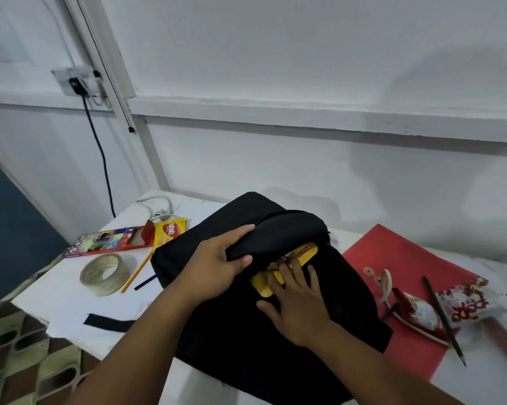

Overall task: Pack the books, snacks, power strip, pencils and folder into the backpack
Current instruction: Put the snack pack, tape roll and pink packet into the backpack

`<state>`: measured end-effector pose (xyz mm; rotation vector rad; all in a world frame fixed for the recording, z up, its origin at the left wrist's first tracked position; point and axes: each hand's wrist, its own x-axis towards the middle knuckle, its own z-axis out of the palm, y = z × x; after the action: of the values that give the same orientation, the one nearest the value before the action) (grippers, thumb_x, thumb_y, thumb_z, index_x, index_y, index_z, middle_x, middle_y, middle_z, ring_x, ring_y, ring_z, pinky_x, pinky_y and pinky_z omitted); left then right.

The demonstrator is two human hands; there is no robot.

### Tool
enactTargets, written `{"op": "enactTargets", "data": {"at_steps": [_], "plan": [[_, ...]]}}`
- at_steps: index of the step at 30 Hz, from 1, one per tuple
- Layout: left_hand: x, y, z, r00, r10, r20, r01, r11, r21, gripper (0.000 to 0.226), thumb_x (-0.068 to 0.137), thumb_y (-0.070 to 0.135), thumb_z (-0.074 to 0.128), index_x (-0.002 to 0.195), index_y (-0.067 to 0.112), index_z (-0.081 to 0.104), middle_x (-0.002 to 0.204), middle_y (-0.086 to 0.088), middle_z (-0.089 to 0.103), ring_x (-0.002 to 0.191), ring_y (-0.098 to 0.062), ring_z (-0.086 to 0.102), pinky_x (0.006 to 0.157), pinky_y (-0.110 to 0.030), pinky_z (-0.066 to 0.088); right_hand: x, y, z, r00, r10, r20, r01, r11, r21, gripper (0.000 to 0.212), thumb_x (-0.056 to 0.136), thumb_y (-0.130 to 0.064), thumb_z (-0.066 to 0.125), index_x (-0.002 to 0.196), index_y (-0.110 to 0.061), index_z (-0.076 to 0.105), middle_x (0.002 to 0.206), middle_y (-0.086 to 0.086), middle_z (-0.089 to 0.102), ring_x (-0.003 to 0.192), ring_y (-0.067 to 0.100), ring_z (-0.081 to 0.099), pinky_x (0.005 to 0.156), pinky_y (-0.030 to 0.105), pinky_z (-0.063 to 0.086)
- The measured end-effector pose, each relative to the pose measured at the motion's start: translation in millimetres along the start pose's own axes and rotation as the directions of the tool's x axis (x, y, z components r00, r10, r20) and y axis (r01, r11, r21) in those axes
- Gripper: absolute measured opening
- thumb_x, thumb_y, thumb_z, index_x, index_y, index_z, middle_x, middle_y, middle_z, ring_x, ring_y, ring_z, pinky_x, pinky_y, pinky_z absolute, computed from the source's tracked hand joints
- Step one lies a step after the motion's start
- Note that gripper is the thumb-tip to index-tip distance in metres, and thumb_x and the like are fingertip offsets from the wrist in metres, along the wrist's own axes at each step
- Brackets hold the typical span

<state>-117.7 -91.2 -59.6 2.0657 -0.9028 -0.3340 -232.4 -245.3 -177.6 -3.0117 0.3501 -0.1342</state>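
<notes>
The left hand (217, 267) grips the raised flap of the black fabric backpack (217, 325), fingers (240, 230) curled over its edge and thumb underneath, holding the opening up. The right hand (297, 302) lies with fingers (286, 271) straight and spread, pressing on a flat yellow packet (278, 271) that sits half inside the opening, its red-labelled end under the flap. The backpack lies flat in the middle of the white desk (56, 299).

Left of the backpack, near the desk's left edge, are a roll of clear tape (104, 274), a yellow pencil (137, 271), a red box of coloured pencils (112, 239), a yellow snack bag (169, 230) touching the backpack's edge, and a white power strip cable (157, 204) by the wall. A black strap (109, 321) trails toward the near edge.

On the right, a red flat folder (404, 267) lies partly under the backpack, carrying red-and-white snack packets (422, 315) and a dark pencil (443, 318). Open desk shows near the front left.
</notes>
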Motion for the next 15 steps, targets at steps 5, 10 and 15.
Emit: {"op": "enactTargets", "data": {"at_steps": [5, 10, 15], "plan": [[-3, 3, 0, 1.000, 0.005, -0.008, -0.005, 1.000, 0.019, 0.058, 0.091, 0.014, 0.070, 0.140, 0.041, 0.053, 0.137, 0.026, 0.055, 0.126, 0.017, 0.044, 0.095, 0.004, 0.030, 11, 4, -7, 0.991, 0.031, 0.134, -0.045, 0.994, 0.103, 0.089, 0.078, -0.076, -0.008, 0.156, -0.038, 0.007, 0.166, -0.005, -0.012, 0.147, 0.022, -0.031, 0.116, 0.060, -0.016], [-4, 8, 1, 1.000, 0.013, -0.022, -0.012, 0.999, 0.037, 0.060, 0.091, 0.013, 0.070, 0.141, 0.041, 0.052, 0.137, 0.028, 0.054, 0.124, 0.023, 0.041, 0.094, 0.006, 0.028, 11, 9, -8, 0.986, 0.026, 0.165, -0.042, 0.994, 0.096, 0.080, 0.086, -0.077, 0.000, 0.156, -0.040, 0.005, 0.166, -0.007, -0.011, 0.148, 0.020, -0.029, 0.115, 0.062, -0.015], [-6, 12, 5, 0.999, 0.020, -0.026, -0.019, 0.998, 0.058, 0.062, 0.090, 0.014, 0.071, 0.141, 0.042, 0.051, 0.139, 0.029, 0.052, 0.130, 0.016, 0.041, 0.099, 0.003, 0.027, 25, 15, -12, 0.973, 0.012, 0.232, -0.035, 0.995, 0.097, 0.074, 0.094, -0.071, 0.016, 0.157, -0.034, 0.004, 0.167, -0.003, -0.004, 0.150, 0.023, -0.022, 0.115, 0.059, -0.019]]}}
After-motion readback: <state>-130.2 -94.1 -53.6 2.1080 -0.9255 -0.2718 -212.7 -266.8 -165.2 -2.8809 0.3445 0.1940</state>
